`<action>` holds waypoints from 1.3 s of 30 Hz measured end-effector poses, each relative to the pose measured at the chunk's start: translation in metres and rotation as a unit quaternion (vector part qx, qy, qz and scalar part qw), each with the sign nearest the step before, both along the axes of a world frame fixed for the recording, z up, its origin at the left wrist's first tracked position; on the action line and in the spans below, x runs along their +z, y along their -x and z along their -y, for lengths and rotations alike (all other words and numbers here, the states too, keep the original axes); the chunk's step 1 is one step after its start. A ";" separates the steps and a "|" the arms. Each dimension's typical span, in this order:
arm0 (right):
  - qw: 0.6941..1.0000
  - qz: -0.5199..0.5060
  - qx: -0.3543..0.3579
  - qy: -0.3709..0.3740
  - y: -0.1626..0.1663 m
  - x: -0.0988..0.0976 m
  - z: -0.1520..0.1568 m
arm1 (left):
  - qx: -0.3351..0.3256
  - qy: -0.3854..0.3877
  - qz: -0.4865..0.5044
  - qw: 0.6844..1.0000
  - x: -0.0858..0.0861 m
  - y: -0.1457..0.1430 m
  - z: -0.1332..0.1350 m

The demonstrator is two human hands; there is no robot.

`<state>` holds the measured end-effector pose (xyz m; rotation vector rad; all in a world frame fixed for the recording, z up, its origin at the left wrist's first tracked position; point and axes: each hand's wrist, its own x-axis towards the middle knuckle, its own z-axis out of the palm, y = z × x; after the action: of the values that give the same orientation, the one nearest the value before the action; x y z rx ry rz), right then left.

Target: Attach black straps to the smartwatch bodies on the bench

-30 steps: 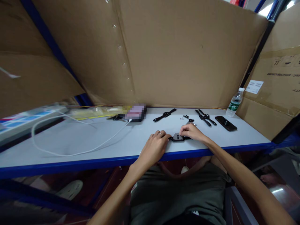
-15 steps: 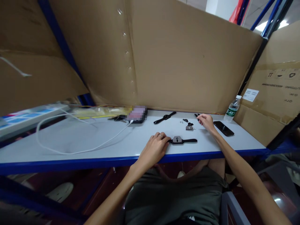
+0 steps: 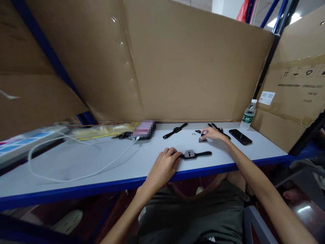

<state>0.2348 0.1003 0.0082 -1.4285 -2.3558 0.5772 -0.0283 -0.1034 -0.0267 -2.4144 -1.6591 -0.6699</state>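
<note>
The left hand [image 3: 165, 162] rests with curled fingers on the strap end of the watch [image 3: 193, 155] near the table [image 3: 76, 162] edge — the right hand [image 3: 213, 134], behind the watch, pinches a small grey part [image 3: 203, 139].

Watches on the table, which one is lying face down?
The watch nearest the table edge, its strap end under the left hand; its grey back faces up. The other watch, farther back, is all black.
</note>
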 end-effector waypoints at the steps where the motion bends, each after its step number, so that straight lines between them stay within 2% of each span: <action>1: 1.000 -0.009 0.003 0.002 -0.001 -0.002 -0.002 | 0.000 -0.001 0.001 1.000 0.000 0.000 0.000; 9: 0.991 -0.127 -0.006 0.048 -0.005 -0.027 -0.013 | -0.012 -0.017 0.012 1.000 -0.005 0.003 -0.001; 14: 0.977 -0.188 -0.010 0.096 -0.009 -0.031 -0.012 | -0.016 -0.016 0.021 1.000 -0.007 0.004 -0.003; 18: 0.968 -0.229 0.006 0.101 -0.010 -0.032 -0.011 | -0.021 -0.017 0.025 0.999 -0.007 0.004 -0.004; 25: 0.975 -0.215 -0.014 0.058 -0.010 -0.034 -0.016 | -0.016 -0.013 0.025 0.999 -0.006 0.002 -0.002; 32: 0.977 -0.197 -0.077 0.022 -0.007 -0.032 -0.014 | -0.013 -0.014 0.018 1.000 -0.006 0.002 -0.002; 39: 0.979 -0.150 -0.139 -0.022 -0.003 -0.012 -0.024 | -0.006 -0.006 0.002 1.000 -0.002 0.000 0.000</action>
<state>0.2380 0.1248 -0.0036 -1.4976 -1.8868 0.6096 -0.0284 -0.1031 -0.0282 -2.4182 -1.6385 -0.6847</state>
